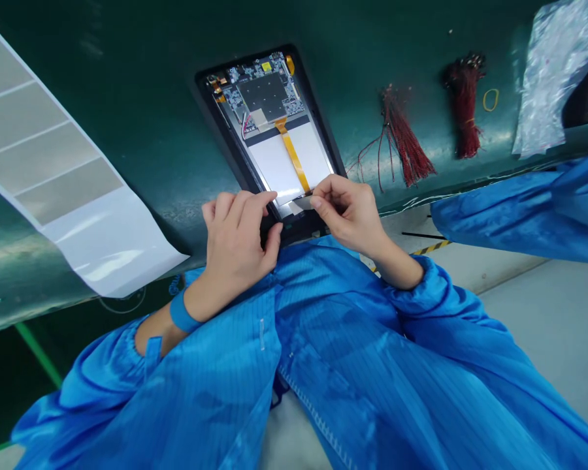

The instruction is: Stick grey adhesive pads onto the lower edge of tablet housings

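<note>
An opened tablet (269, 124) lies on the dark green table (142, 85), its circuit board, white battery area and an orange flex cable exposed. My left hand (238, 241) grips the tablet's near edge with curled fingers, thumb on the frame. My right hand (347, 212) pinches a small grey strip of tape or film (301, 203) at the tablet's near end, fingertips pressed together on it. Both arms wear blue sleeves; a blue band sits on my left wrist.
A long white sheet with grey rectangular pads (53, 170) lies at the left. Two bundles of red wires (404, 140) (464, 104) and a yellow rubber band (490, 99) sit at the right, beside a crinkled silvery bag (551, 72). Another person's blue sleeve (524, 209) reaches in from the right.
</note>
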Demonstrator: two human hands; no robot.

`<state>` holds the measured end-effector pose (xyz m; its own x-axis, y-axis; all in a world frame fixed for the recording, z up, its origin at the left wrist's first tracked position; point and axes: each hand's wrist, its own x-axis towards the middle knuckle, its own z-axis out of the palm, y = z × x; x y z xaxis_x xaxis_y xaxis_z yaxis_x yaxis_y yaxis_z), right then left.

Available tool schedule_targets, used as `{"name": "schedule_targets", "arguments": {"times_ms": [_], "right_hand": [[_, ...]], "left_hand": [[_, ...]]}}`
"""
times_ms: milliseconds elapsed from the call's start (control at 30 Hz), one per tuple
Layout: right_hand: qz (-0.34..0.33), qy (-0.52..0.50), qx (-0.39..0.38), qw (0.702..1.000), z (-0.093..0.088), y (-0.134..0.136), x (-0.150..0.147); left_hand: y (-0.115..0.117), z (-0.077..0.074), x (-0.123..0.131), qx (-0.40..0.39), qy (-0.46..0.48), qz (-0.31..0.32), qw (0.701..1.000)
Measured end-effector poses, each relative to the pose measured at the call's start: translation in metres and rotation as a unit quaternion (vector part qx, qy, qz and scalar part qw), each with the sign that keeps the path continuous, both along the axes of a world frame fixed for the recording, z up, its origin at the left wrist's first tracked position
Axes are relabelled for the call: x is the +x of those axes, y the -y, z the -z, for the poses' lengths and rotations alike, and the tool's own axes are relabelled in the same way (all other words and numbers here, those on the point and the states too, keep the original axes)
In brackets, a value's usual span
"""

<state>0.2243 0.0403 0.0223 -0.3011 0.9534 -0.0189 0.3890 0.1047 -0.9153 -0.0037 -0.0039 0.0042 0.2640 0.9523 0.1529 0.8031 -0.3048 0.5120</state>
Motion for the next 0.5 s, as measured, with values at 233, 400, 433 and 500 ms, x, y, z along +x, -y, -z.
{"name": "schedule_targets", "arguments": {"times_ms": [233, 400, 433, 500], "right_hand": [[0.015, -0.003, -0.031, 0.999, -0.007, -0.002, 0.001], [0.023, 0.024, -0.046, 0.998, -0.007, -0.003, -0.002], [0.016, 0.034, -0.043, 0.998, -0.007, -0.003, -0.003], [0.012, 0.047, -0.036, 0.998, -0.005, -0.003, -0.005]], "left_hand": [[0.003, -0.01, 0.002, 0.013, -0.071, 0.021, 0.997], [0.0, -0.012, 0.001, 0.015, -0.073, 0.029, 0.997], [-0.001, -0.011, 0.001, 0.014, -0.067, 0.025, 0.997], [-0.001, -0.009, 0.001, 0.012, -0.058, 0.018, 0.998]]}}
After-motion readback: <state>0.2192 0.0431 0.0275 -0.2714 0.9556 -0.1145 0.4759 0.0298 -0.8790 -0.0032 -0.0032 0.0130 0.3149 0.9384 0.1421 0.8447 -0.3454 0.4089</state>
